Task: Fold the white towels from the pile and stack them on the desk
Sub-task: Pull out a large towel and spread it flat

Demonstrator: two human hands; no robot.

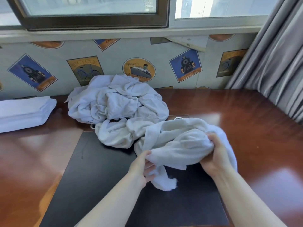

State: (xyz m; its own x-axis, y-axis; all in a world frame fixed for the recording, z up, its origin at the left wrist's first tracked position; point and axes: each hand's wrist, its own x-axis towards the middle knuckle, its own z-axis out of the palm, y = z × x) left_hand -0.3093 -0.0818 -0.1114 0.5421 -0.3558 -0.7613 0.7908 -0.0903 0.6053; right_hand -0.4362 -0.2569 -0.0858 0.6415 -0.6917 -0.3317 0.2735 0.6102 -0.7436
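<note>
A crumpled white towel hangs bunched between both hands just above the black desk mat. My left hand pinches its lower left edge, and a loose corner dangles below. My right hand grips the bunched right side with curled fingers. Behind it lies the pile of unfolded white towels against the wall. A stack of folded white towels sits at the far left of the desk.
The glossy brown desk runs along a wall papered with travel pictures, under a window. Grey curtains hang at the right edge. Bare wood shows to the right of the held towel.
</note>
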